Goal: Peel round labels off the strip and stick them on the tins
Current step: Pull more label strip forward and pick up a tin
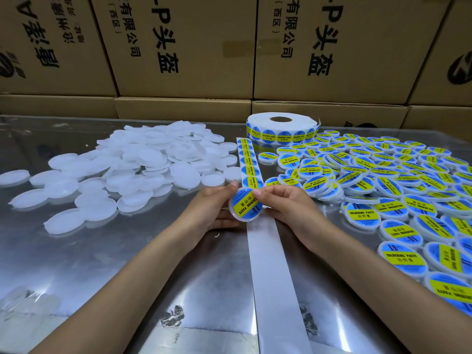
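Tin (pixel 245 208) (labelled blue-yellow) is being gripped by left hand (pixel 217 205) at nine o'clock; right hand (pixel 286 203) is pinching its two o'clock edge.

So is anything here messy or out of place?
Nothing stands out. Blank tins are heaped left, labelled tins right, the strip lies flat between. Both hands hold one tin.
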